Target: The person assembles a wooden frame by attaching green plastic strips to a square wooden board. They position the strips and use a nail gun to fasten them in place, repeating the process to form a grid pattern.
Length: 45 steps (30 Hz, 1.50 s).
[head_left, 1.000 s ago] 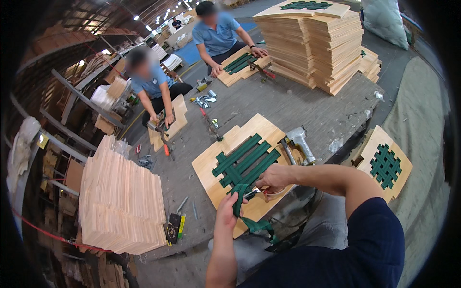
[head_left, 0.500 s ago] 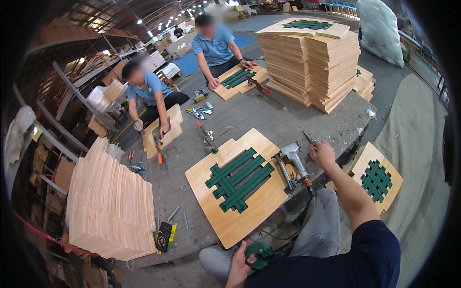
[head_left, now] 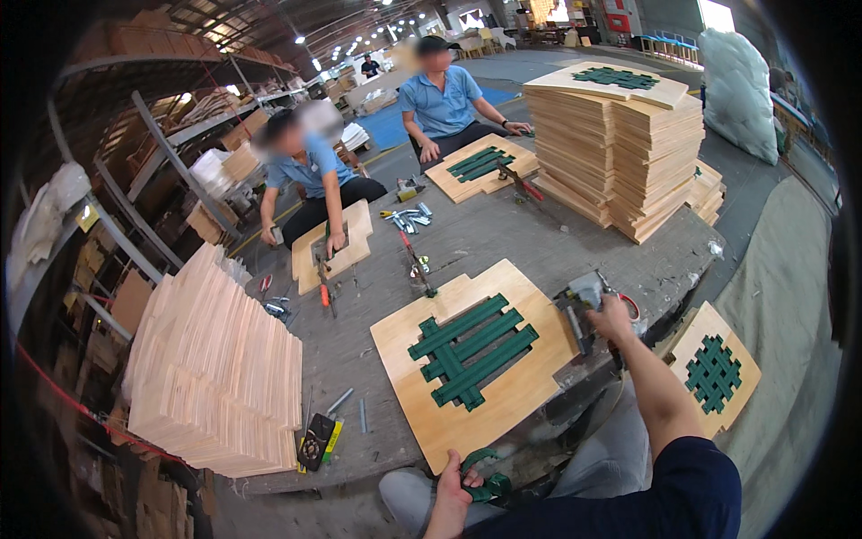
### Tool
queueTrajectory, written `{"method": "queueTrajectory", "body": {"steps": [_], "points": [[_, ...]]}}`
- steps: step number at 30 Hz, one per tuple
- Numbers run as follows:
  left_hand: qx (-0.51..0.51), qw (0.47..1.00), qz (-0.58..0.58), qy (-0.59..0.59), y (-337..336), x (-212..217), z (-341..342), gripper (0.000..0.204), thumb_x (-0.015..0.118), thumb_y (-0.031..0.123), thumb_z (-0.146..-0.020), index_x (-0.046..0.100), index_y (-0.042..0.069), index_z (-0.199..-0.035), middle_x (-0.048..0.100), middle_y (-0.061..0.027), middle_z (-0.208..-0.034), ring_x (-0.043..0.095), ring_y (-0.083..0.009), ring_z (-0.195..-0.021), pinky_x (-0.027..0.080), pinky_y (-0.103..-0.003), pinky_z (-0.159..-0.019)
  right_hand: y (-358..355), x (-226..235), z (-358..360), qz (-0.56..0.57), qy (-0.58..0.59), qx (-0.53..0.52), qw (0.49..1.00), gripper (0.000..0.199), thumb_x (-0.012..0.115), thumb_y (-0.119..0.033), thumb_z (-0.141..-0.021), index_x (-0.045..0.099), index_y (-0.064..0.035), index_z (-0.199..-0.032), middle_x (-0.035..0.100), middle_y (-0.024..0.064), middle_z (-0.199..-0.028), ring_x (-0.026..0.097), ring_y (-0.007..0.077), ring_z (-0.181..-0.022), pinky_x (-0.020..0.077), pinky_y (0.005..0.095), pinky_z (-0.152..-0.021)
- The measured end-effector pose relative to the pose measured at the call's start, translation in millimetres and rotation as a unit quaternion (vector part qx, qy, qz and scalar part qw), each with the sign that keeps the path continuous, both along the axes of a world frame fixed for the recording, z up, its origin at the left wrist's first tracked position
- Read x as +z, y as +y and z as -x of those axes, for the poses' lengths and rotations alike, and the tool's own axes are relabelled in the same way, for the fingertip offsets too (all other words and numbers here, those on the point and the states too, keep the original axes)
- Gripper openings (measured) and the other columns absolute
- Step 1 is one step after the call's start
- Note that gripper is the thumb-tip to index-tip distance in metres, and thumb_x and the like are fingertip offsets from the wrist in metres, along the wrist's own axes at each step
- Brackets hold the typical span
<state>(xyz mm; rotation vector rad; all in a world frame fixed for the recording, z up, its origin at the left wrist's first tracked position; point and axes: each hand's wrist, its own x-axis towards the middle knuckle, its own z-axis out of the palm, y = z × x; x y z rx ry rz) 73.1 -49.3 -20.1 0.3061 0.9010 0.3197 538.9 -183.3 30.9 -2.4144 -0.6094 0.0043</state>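
My left hand (head_left: 452, 496) is closed around a bunched length of green webbing (head_left: 486, 478) near my lap, by the close corner of a notched wooden panel (head_left: 406, 366). Green webbing strips (head_left: 489, 357) lie over the opening in this panel, several running side by side and one woven across them. At the panel's right edge, my right hand (head_left: 612, 319) is closed on the handle of a pneumatic staple gun (head_left: 582, 304); its fingers are partly hidden. Just beyond that hand lies a red looped handle (head_left: 635, 308), apparently of scissors.
Tall stacks of wooden panels stand at left (head_left: 215, 377) and far right (head_left: 620, 148). Two co-workers (head_left: 444, 99) sit across the table (head_left: 503, 238) with panels. Clamps (head_left: 416, 260) and metal tubes (head_left: 409, 216) lie between. A woven panel (head_left: 714, 373) leans at right.
My right hand has put down the pointed metal tool and come back to grip the staple gun. My left hand still holds the webbing. The view has shifted, and the farther co-worker sits more upright.
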Motion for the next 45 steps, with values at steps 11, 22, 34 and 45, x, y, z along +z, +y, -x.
{"method": "queueTrajectory", "body": {"steps": [11, 22, 34, 45], "points": [[0.039, 0.995, -0.043, 0.080, 42, 14, 43, 0.045, 0.057, 0.054, -0.102, 0.062, 0.010, -0.100, 0.062, -0.0050, -0.074, 0.039, -0.0121, -0.044, 0.034, -0.031, -0.044, 3, 27, -18, 0.102, -0.095, 0.000, 0.990, 0.040, 0.079, -0.032, -0.084, 0.071, 0.0008, -0.105, 0.067, 0.0240, -0.111, 0.066, 0.0409, -0.107, 0.0532, 0.0506, -0.090], [0.064, 0.924, -0.364, 0.100, 1, 89, -12, 0.018, 0.069, 0.015, -0.100, 0.069, 0.001, -0.112, 0.068, -0.0021, -0.097, 0.062, -0.0091, -0.079, 0.050, -0.025, -0.068, -13, 7, 213, -0.200, 0.334, 0.279, 0.878, 0.024, 0.072, -0.024, -0.097, 0.073, 0.0004, -0.097, 0.070, 0.0026, -0.081, 0.061, 0.0088, -0.077, 0.0520, 0.0301, -0.070], [0.300, 0.759, -0.572, -0.080, 54, 273, -93, 0.017, 0.056, 0.012, -0.106, 0.061, 0.002, -0.118, 0.065, -0.0068, -0.098, 0.067, -0.0155, -0.077, 0.062, -0.033, -0.067, 31, 37, 325, -0.221, 0.399, 0.481, 0.749, 0.075, 0.084, -0.031, -0.087, 0.049, -0.0020, -0.147, 0.064, 0.0157, -0.130, 0.060, 0.0236, -0.121, 0.0464, 0.0370, -0.106], [0.106, 0.817, -0.457, -0.336, 75, 298, -31, 0.020, 0.048, 0.012, -0.109, 0.059, 0.010, -0.126, 0.061, -0.0050, -0.082, 0.038, -0.0063, -0.046, 0.033, -0.023, -0.043, 13, 13, 246, -0.364, 0.766, 0.252, 0.467, 0.051, 0.079, -0.014, -0.088, 0.059, -0.0083, -0.135, 0.061, 0.0029, -0.084, 0.057, 0.0149, -0.066, 0.0489, 0.0314, -0.062]]}}
